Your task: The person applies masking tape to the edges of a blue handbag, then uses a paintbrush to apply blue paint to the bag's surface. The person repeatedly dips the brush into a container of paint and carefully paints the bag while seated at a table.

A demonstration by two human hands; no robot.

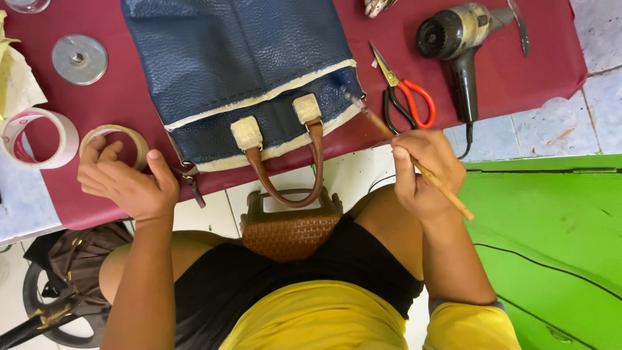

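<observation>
Left hand [126, 181]: palm down, fingers curled loosely, thumb spread toward the body, forearm running straight back to the torso. Right hand [424, 172]: closed in a pen-like pinch, index finger extended forward, wrist bent inward, forearm angled back to the bent elbow. Both thighs are bare beneath the arms.

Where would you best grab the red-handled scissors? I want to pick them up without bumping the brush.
Take the red-handled scissors by the red loops, coming from the table's near edge, just right of the right hand. The loops lie nearest the person, and the closed blades point away toward the navy handbag. The brush slants just left of the loops, so approach from their right, on the hair dryer side.
</observation>
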